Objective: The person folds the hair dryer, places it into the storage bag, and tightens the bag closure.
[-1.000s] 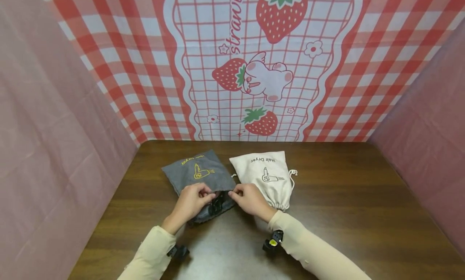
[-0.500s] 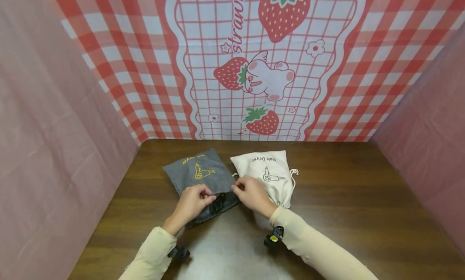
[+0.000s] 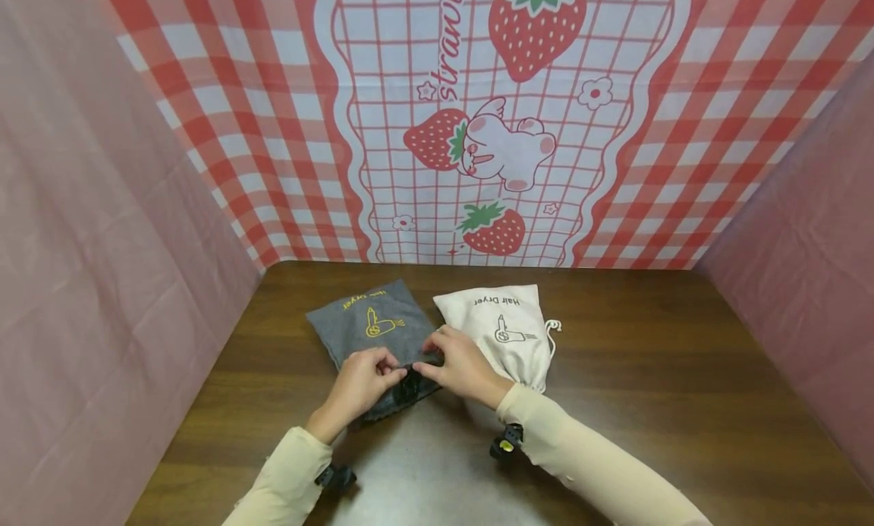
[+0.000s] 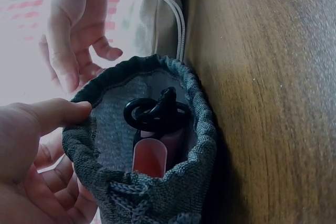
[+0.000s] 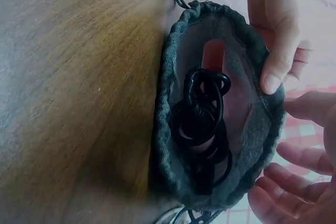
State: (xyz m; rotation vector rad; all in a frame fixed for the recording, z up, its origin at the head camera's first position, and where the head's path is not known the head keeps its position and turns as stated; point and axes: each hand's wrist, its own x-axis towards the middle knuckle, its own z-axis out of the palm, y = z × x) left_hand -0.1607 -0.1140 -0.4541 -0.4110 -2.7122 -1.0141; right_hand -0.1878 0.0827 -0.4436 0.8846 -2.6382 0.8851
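Observation:
A grey drawstring bag (image 3: pixel 392 325), printed "Hair Dryer" in yellow, lies on the table with its mouth towards me. My left hand (image 3: pixel 359 383) pinches the upper rim of the mouth between thumb and finger, lifting it. Close beside it, my right hand (image 3: pixel 459 365) has its thumb at the same rim, the fingers spread apart and loosely bent. Inside the mouth, a coiled black cord (image 5: pixel 197 124) and a pinkish-red part (image 4: pixel 150 157) show. What the rest of the contents are is hidden by the cloth.
Right of the grey bag lies a cream drawstring bag (image 3: pixel 495 313), also printed "Hair Dryer", its neck gathered and a white string (image 3: pixel 553 336) at its side. Both rest on a brown wooden table (image 3: pixel 649 374). A strawberry-print cloth (image 3: pixel 444 200) hangs behind, with pink cloths at the sides.
My right hand shifts from the right end of the grey bag's rim leftward along it, close to the left hand. The left hand keeps its pinch in place.

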